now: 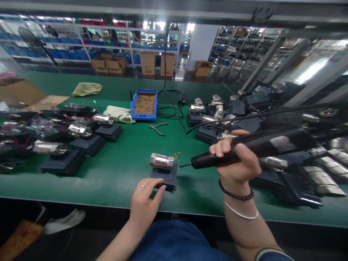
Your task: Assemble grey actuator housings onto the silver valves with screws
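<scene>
In front of me on the green bench lies a dark grey box with a shiny metal pipe fitting on its upper side. My left hand grips the box's near left corner between thumb and fingers. My right hand is wrapped around a black electric screwdriver, held nearly level. Its thin bit points left, and the tip is close to the box's right edge; I cannot tell whether they touch. Several small brass-coloured screws are scattered just behind the box.
A blue bin full of small screws stands at the back, near pliers and a cloth. Similar boxes with fittings crowd the left and right. A black cable crosses the bench behind the screwdriver.
</scene>
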`<state>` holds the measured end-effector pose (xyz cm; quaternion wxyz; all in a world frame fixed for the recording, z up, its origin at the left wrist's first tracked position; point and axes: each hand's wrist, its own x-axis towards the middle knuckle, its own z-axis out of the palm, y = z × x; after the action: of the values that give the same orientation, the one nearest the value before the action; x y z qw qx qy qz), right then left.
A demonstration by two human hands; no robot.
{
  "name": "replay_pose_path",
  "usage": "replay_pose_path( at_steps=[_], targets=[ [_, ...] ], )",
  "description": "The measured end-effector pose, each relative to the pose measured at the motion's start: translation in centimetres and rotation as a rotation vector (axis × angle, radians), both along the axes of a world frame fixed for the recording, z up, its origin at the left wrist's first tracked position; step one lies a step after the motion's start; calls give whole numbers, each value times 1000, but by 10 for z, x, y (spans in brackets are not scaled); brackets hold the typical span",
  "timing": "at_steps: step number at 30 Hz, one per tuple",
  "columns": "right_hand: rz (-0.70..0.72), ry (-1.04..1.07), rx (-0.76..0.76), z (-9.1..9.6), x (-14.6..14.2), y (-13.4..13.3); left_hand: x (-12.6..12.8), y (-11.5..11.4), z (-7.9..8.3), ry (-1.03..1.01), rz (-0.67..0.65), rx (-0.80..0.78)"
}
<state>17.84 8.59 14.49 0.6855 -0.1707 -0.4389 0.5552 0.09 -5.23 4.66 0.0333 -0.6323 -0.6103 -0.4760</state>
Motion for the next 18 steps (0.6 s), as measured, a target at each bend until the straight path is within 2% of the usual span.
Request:
replay_pose_path(
  at_steps=[4,9,12,18],
  targets=[
    [114,54,20,22,12,-26,23,16,15,25,-107,-9],
    [149,34,47,25,21,-37,33,22,13,-37,-178,22],
    [121,36,25,26,25,-37,31,18,13,-243,-185,-49],
    [91,86,-41,28,23,-39,28,13,21,-830,-214,-352]
  ],
)
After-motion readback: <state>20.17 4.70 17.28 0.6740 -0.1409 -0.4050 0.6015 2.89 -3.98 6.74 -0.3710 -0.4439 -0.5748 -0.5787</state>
